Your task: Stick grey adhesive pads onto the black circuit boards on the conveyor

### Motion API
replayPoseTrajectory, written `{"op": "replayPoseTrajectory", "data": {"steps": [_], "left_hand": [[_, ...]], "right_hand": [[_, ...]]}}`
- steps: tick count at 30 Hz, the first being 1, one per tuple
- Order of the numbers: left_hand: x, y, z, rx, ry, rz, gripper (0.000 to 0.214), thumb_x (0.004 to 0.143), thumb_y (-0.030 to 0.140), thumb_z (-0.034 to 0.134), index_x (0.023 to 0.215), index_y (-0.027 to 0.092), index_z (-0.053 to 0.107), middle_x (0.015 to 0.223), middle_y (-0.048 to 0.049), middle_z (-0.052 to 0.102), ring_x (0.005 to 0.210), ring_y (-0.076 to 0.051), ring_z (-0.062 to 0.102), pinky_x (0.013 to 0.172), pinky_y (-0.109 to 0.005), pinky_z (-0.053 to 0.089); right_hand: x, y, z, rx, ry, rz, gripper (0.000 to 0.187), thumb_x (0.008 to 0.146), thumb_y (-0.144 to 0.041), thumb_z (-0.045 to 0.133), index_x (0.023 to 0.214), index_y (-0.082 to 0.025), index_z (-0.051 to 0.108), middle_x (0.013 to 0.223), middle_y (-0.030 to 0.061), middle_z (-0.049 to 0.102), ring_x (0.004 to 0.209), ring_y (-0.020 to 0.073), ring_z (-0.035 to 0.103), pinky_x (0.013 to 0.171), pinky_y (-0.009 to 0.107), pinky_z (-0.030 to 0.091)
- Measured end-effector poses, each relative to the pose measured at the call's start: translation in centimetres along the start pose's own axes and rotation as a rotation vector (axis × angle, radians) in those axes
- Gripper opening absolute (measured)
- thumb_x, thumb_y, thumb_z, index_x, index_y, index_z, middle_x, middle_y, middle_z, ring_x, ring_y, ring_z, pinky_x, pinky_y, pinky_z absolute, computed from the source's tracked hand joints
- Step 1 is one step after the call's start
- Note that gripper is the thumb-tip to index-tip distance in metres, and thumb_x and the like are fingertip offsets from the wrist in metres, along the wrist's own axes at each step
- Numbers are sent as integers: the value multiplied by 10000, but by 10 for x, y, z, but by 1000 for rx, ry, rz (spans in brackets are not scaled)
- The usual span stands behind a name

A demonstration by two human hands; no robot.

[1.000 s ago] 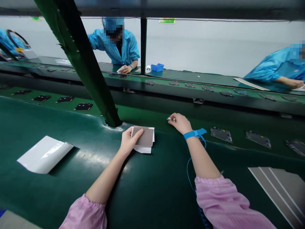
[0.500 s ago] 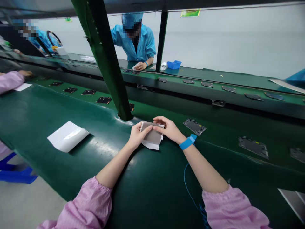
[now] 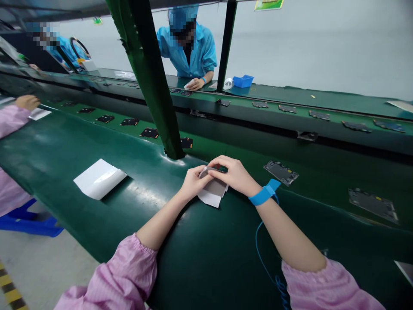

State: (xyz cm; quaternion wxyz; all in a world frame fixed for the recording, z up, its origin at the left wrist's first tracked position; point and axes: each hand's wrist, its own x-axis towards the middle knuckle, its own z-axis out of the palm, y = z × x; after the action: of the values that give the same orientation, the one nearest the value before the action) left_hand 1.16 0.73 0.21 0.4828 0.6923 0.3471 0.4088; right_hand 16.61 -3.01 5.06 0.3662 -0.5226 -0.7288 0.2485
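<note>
A small stack of grey sheets on white backing (image 3: 214,191) lies on the green bench mat (image 3: 200,249) in front of me. My left hand (image 3: 193,183) grips its left edge, fingers curled over the top sheet. My right hand (image 3: 234,174), with a blue wrist strap (image 3: 264,192) and a blue cord trailing from it, is closed in a pinch at the stack's upper edge, where a corner of the top sheet lifts. The two hands touch over the stack.
A white sheet (image 3: 99,178) lies to my left. A slanted green post (image 3: 151,82) rises just behind the stack. Several dark parts (image 3: 280,171) ride the conveyor belts beyond. A person in blue (image 3: 190,47) works opposite; a pink sleeve (image 3: 14,118) shows far left.
My right hand came back from the conveyor edge to the stack and pinches its top edge. My view has swung left, and a part has come along the belt beside my right wrist.
</note>
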Motion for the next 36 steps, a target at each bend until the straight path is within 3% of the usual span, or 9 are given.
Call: {"op": "replayPoseTrajectory", "data": {"steps": [11,19,24,28,32,36], "left_hand": [[0,-1,1,36,-36,-1,401,741,496,641,582,153,506,548,45,421,550,-86,358,515,-204,313],[-1,4,2,38,-22,-23,321,734,413,633,584,155,516,555,43,471,543,-85,390,529,-206,339],[0,2,2,2,-8,-45,316,729,431,656,616,147,577,574,29,524,557,-95,442,536,-209,362],[1,-3,1,-52,91,-57,308,715,444,695,684,141,652,610,3,594,568,-112,499,525,-215,388],[3,-3,1,-72,192,-59,289,706,437,715,708,150,689,653,-20,658,601,-136,561,541,-228,437],[3,-1,1,-84,225,-60,286,695,434,726,701,150,697,664,-30,679,614,-148,584,556,-239,465]], "right_hand": [[1,-4,-2,-143,-9,5,66,846,-218,590,784,-213,612,873,36,675,832,190,618,750,337,446],[1,-6,7,-394,-41,12,100,904,-218,527,820,-197,577,891,56,666,903,226,606,801,375,387],[1,-4,2,-289,-32,34,79,891,-243,539,886,-198,604,950,67,664,939,227,611,832,387,438],[-1,7,-18,-168,-46,40,237,851,-323,587,1067,-226,603,1071,82,635,947,228,613,791,382,504],[-4,15,-35,-223,-59,38,128,852,-324,578,884,-222,649,1046,83,610,888,220,617,781,389,520],[-4,16,-37,-272,-38,18,122,851,-311,588,795,-221,649,1008,78,592,888,221,612,785,386,521]]}}
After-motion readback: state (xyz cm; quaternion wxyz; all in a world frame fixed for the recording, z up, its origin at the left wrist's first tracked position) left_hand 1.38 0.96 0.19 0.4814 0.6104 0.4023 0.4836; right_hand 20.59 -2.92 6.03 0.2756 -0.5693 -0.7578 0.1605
